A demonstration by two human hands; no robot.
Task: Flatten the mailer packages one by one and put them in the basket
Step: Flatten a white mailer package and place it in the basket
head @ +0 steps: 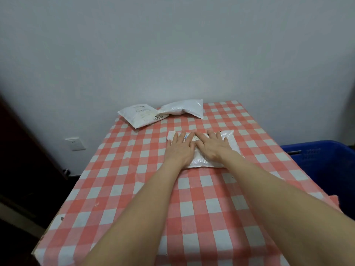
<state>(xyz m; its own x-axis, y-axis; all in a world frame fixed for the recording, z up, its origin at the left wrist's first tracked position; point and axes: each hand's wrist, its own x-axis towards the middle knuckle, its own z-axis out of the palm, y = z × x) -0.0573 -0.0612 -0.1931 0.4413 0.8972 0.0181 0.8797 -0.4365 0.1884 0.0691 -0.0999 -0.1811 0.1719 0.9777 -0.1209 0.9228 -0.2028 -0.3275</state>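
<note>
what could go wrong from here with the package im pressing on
The left hand and right hand press flat on the mailer; trapped air might burst a seam, or it may skid on the checked tablecloth.
The blue basket sits beside the table's right edge, partly out of view, so a toss could miss.
The far-left mailer lies at the corner and could be nudged off.

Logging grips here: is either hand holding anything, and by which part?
Nothing is gripped. The left hand and right hand press flat on top of the white mailer.
</note>
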